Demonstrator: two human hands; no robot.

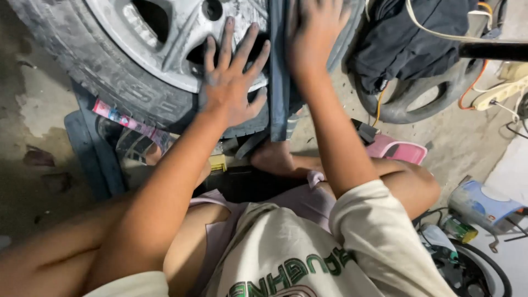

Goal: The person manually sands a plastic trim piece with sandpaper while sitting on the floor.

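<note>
Two hands worked wheel at far centre. Left hand (234, 82) lay flat, fingers spread, across tyre (110, 71) and silver rim (181, 33), likely bracing it. Right hand (313, 33) pressed open-palmed on dark upright slab (279, 82) just right, seemingly steadying it. Both arms extended forward; bare foot (275, 159) near below.

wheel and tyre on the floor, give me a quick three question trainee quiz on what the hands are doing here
1. True or false: the left hand lies flat with fingers spread on the tyre and silver rim.
2. Which hand presses the dark upright strip?
A. left hand
B. right hand
C. neither
3. Fill in: the pink thing beside the bare foot is a ____.

Key: 1 true; 2 B; 3 slipper, as far as can be told.
</note>
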